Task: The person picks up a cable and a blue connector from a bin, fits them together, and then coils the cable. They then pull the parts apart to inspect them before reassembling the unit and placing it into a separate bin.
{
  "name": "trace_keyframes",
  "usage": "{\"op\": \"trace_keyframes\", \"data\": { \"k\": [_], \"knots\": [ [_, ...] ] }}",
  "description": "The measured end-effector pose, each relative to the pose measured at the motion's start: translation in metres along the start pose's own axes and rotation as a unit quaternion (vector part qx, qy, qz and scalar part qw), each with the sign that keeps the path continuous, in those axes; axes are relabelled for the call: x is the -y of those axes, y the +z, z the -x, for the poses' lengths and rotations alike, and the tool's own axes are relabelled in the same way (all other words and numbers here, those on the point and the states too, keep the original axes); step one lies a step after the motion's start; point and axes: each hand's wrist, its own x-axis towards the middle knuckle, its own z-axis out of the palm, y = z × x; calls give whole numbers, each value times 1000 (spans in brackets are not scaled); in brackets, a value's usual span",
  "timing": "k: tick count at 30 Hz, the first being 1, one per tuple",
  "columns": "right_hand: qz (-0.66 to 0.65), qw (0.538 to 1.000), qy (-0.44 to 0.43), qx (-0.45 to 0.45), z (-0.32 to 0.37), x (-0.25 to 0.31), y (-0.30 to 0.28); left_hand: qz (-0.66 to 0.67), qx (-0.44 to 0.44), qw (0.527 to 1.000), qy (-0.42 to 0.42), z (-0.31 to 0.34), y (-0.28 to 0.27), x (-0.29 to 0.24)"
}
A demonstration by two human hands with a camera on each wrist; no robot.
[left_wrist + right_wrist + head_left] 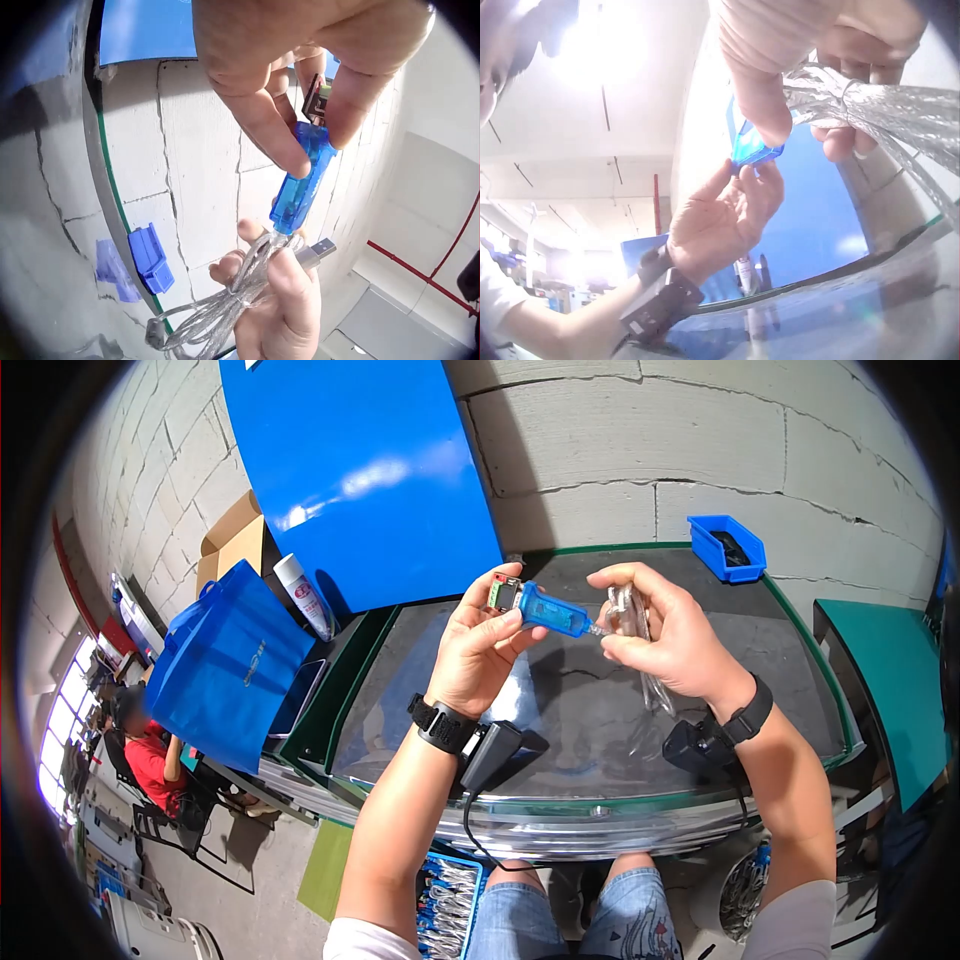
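A translucent blue USB adapter (pixel 556 612) is held up over the bench in the head view. My left hand (pixel 472 650) pinches it near its left end, where a small circuit board (pixel 505 595) with a green terminal block sticks out. From the other end runs a clear, silvery cable (pixel 225 304), coiled and tied in a bundle. My right hand (pixel 680 630) grips this bundle close to the adapter, thumb across the cable. The metal USB plug (pixel 324 248) pokes out beside the right thumb in the left wrist view.
The dark bench top (pixel 590 760) lies under both hands. A blue bin (pixel 728 550) with dark pieces sits at its back right corner. On the left are a spray can (pixel 305 597) and a blue bag (pixel 230 670). A crate of cables (pixel 447 905) stands below, and a seated person (pixel 155 760) is further left.
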Motion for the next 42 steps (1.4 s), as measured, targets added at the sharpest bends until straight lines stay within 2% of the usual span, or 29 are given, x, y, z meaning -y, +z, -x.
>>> {"op": "trace_keyframes", "data": {
  "k": [1,4,7,9,10,12,14,16,19,24,29,35,38,39,42],
  "knots": [
    [-129,991,24,10,0,0,1,0,0,1000,1,0,1,0],
    [-146,988,41,6,-2,-2,2,23,0,1000,-4,0,3,1],
    [-173,983,54,0,-3,-10,8,44,10,998,-52,0,5,0],
    [-174,982,67,0,-2,-8,9,33,80,995,-43,1,4,1],
    [-175,981,80,-2,-1,-7,10,33,79,995,-42,1,3,2],
    [-197,977,87,0,-2,-4,11,0,134,991,-28,-1,2,8],
    [-220,971,93,0,-2,-3,12,-18,128,991,-30,2,8,7],
    [-232,966,105,51,-1,-3,12,-62,100,992,-48,2,9,7],
    [-256,958,102,83,-2,-2,11,-54,114,991,-38,3,8,7],
    [-275,950,120,87,-3,-5,9,-45,119,991,-39,2,8,5],
    [-285,947,124,76,-3,-5,8,-52,66,996,-33,2,6,4],
    [-223,966,82,100,-5,-12,6,-26,30,999,-18,1,-1,8],
    [-224,968,75,79,-4,-11,10,13,9,1000,-27,2,2,8],
    [-211,974,43,72,-4,-16,12,13,9,1000,-27,2,3,7],
    [-178,983,-9,51,-5,-22,19,-108,109,981,-121,2,5,10]
  ]
}}
